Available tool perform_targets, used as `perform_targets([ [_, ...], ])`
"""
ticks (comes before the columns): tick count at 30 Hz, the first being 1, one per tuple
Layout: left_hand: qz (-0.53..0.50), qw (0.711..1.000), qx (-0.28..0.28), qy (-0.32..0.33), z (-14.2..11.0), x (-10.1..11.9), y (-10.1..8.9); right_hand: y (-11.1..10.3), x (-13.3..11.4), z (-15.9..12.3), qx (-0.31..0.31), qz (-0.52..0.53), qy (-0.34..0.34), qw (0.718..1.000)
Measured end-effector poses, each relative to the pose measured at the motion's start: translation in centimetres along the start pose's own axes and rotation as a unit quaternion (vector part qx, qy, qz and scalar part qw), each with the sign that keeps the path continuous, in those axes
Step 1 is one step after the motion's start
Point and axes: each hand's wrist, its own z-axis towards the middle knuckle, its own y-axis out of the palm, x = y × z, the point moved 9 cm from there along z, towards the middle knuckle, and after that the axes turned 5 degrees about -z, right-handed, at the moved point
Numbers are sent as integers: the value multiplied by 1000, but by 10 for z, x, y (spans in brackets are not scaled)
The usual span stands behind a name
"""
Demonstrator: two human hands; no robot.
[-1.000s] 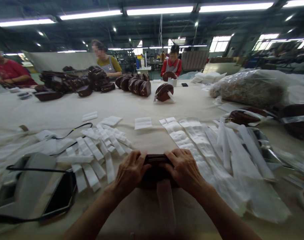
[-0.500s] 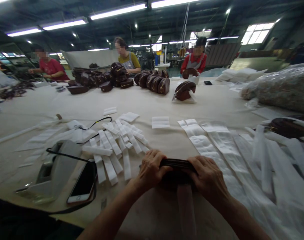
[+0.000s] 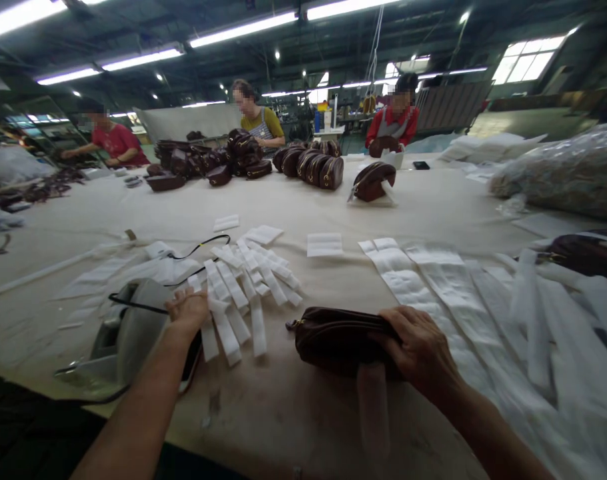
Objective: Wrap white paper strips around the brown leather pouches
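Observation:
A dark brown leather pouch (image 3: pixel 333 337) with a zipper and a gold-coloured pull lies on the table in front of me. My right hand (image 3: pixel 418 340) grips its right end, thumb on the near side and fingers over the top. From beneath the pouch a translucent whitish strip (image 3: pixel 373 407) sticks out towards me. Off to the left, my left hand (image 3: pixel 188 310) is over the near edge of a pile of white foam strips (image 3: pixel 228 287), its fingers loosely bent and slightly apart. Close beside it stands a tape dispenser (image 3: pixel 138 333). My left forearm mostly covers a phone (image 3: pixel 192 357).
Long white padded sheets (image 3: pixel 433 287) spread to the right, near another brown pouch (image 3: pixel 583 253). A plastic-wrapped bundle (image 3: pixel 563 173) sits at the far right. Several brown pouches (image 3: pixel 308 163) stand at the back, where co-workers (image 3: pixel 260 120) sit. A black cord (image 3: pixel 203 243) crosses the left side.
My left hand has let go of the pouch and moved left to the foam strips. The right hand still holds the pouch, whose left end now shows. The view has shifted slightly.

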Motion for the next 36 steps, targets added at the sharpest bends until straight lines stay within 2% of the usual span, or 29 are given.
perform_targets([
  [3,1,999,3,33,-1,-7,-3,0,0,0,-12,3,11,1000],
  [5,0,998,29,64,0,2,-15,1,0,0,-23,-2,19,1000],
  [6,2,995,52,89,0,14,-25,1,0,0,-27,-5,22,999],
  [7,6,989,79,123,-3,32,-36,2,0,0,-31,-8,24,999],
  [9,11,970,127,209,-16,83,-57,2,0,1,-34,-9,27,999],
  [10,2,962,122,245,-25,112,-63,2,0,1,-30,-5,27,999],
  [12,-42,938,92,332,-50,175,-70,0,1,0,-11,14,34,999],
  [14,-118,907,31,404,-78,230,-69,-3,7,-1,8,47,65,997],
  [16,-163,881,-20,444,-100,269,-63,-3,19,-5,11,90,126,988],
  [18,-187,861,-52,470,-113,290,-54,-3,32,-10,12,144,189,971],
  [20,-193,851,-58,486,-119,297,-46,-5,40,-13,35,229,219,948],
  [23,-188,841,-39,506,-121,296,-43,-11,46,-15,85,335,205,916],
  [27,-174,818,-20,547,-127,296,-50,-15,53,-14,98,341,202,913],
  [29,-159,809,9,565,-131,296,-56,-17,54,-12,79,354,192,912],
  [32,-132,816,71,559,-135,294,-62,-16,56,-10,13,355,199,914],
  [36,-113,823,101,548,-142,292,-54,-11,58,-10,-72,330,224,914],
])
